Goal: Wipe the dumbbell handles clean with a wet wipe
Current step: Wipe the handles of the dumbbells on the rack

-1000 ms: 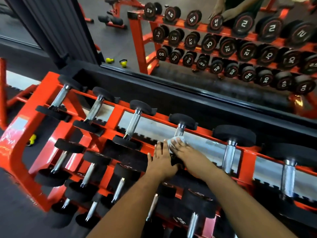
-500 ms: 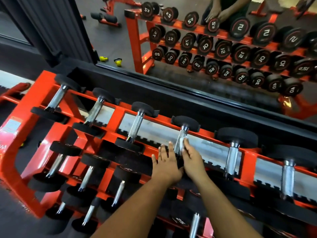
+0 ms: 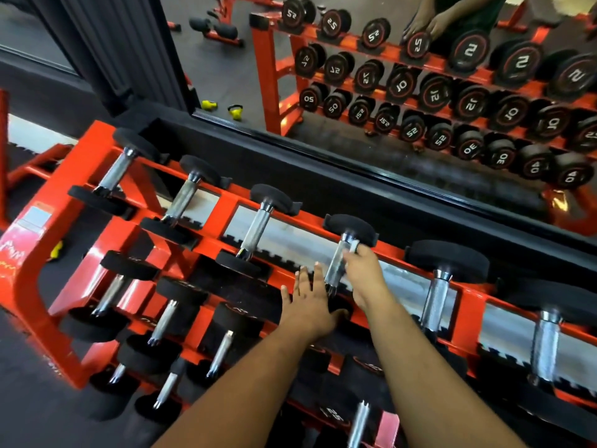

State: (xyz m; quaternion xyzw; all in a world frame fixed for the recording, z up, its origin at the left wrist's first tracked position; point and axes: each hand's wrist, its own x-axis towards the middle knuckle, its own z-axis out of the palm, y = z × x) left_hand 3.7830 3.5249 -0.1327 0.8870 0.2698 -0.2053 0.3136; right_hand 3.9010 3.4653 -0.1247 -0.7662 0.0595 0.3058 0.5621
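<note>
An orange rack [image 3: 226, 208] holds rows of black dumbbells with chrome handles. My right hand [image 3: 363, 273] grips the chrome handle [image 3: 336, 265] of the fourth dumbbell on the top row, near its far black head [image 3: 350, 227]. A white wet wipe [image 3: 353, 245] peeks out under the fingers against the handle. My left hand [image 3: 307, 302] lies flat with straight fingers on the near black head of that dumbbell, which it mostly hides.
More dumbbells stand left [image 3: 255, 227] and right [image 3: 436, 292] on the top row, with lower rows in front. A wall mirror [image 3: 387, 76] behind the rack reflects it and my hands. Yellow kettlebells [image 3: 235, 111] show in the reflection.
My right hand has slid the wipe up the handle from its near end towards the far head. My left hand has stayed flat on the near head.
</note>
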